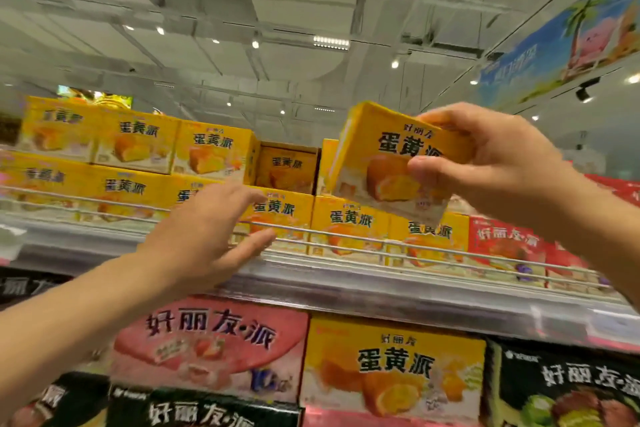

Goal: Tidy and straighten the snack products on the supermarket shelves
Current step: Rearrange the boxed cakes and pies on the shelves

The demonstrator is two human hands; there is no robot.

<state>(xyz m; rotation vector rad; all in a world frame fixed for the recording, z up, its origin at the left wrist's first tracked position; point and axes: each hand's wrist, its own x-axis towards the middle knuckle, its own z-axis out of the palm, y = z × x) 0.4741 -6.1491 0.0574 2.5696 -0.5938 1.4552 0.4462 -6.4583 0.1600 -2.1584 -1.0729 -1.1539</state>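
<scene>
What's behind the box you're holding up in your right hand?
Behind the held box, a sliver of another yellow box shows at its left, above the bottom-row boxes. The rest of the top row there is covered.

I am looking up at a supermarket aisle: stacked yellow snack boxes [214,152] fill the wire-railed top shelf [381,282] at mid-frame, a promotional banner [568,42] hangs upper right, and ceiling spotlights [255,44] shine above.

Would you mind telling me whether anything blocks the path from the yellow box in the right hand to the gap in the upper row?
Nothing visible does. The right hand holds the yellow box just right of the gap; the left hand sits lower.
</scene>
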